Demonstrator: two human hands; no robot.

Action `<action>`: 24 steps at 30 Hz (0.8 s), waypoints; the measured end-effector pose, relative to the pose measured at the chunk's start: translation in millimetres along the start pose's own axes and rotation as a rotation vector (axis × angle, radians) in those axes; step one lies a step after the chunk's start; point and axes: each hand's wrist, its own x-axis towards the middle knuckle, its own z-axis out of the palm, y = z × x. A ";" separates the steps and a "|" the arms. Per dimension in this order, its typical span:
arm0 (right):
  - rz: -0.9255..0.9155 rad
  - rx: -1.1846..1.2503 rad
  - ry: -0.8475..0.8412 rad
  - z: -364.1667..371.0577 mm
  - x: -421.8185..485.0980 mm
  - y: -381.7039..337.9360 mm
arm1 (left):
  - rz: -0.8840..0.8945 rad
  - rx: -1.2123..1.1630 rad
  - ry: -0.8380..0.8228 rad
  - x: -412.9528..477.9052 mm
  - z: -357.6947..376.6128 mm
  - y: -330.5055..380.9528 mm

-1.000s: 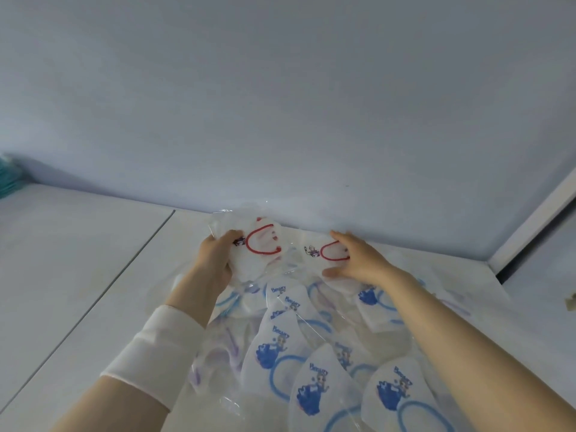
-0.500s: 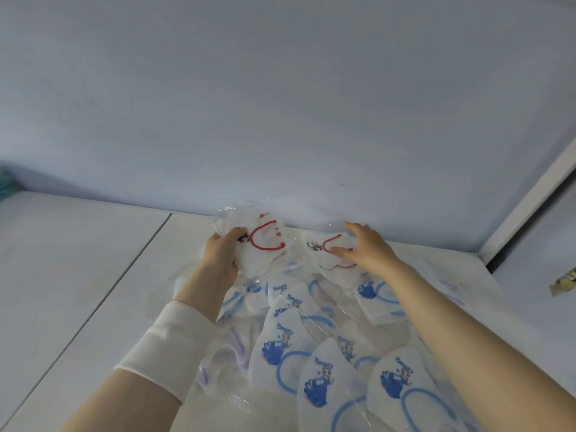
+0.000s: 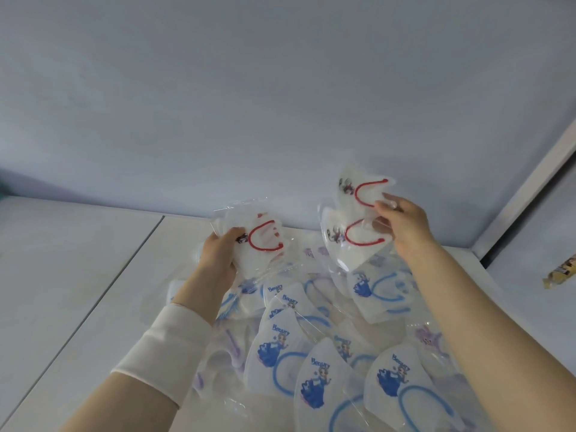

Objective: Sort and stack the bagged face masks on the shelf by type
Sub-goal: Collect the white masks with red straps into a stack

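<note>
On the white shelf (image 3: 78, 275) lies a loose pile of clear-bagged white masks. Several carry blue ear loops and a blue print (image 3: 274, 353). A few with purple print (image 3: 427, 335) show at the pile's edges. My left hand (image 3: 219, 260) grips a bagged mask with a red ear loop (image 3: 261, 241) at the pile's far left, just above the shelf. My right hand (image 3: 402, 222) pinches two bagged red-loop masks (image 3: 352, 235), lifted off the pile in front of the back wall.
The pale back wall (image 3: 280, 104) rises right behind the pile. A seam (image 3: 109, 291) splits the shelf surface left of the pile. A white upright post (image 3: 530, 179) bounds the shelf at right, with a yellow packet (image 3: 561, 277) beyond it.
My right hand has lifted its red-loop masks up off the pile toward the wall. The left hand raised its red-loop mask slightly and stayed at the far left.
</note>
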 end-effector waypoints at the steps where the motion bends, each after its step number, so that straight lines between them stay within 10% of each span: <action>1: 0.032 0.126 0.000 -2.4 -3.6 -7.6 | 0.002 -0.002 -0.022 -1.7 4.0 -0.4; 10: 0.036 0.233 0.030 25.0 -46.4 12.5 | 0.111 0.021 -0.417 -35.5 52.5 -23.8; 24: -0.033 -0.064 -0.110 -0.7 -86.1 45.4 | 0.361 0.314 -0.508 -58.2 65.9 -36.9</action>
